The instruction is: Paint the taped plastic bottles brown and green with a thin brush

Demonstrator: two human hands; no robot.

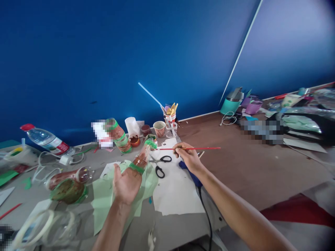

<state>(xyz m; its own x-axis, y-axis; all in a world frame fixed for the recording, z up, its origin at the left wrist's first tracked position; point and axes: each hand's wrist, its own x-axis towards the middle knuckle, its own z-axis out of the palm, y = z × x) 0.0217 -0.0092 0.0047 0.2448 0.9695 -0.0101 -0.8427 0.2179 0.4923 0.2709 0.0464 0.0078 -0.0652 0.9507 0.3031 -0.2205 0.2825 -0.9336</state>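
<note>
1. The left hand (128, 184) is palm up with its thumb spread away from the painted plastic bottle (140, 160), which lies along its fingers above the light green paper (101, 198). With the thumb clear, the bottle could roll or slip if the wrist tilts.

2. The right hand (191, 160) pinches a thin red paintbrush (206, 148) between thumb and fingers, its working end close to the bottle's green far end. A small slip of that pinch could smear brown onto the green band.

3. Whether the coat is wet is hard to tell; if it is, the left fingers could smudge it.

4. The open scissors (157, 161) lie just beside the bottle, on white paper (178, 198). A lowered hand could catch the blades.

5. A blue corded tool (192, 176), seemingly a glue gun, lies under the right forearm. Its black cord (208, 212) hangs past the edge of the desk (141, 235), so a snag could drag it.

6. The orange paint pot (134, 140) and paper cup (159, 129) stand beyond the bottle; a forward nudge could tip either.
</note>
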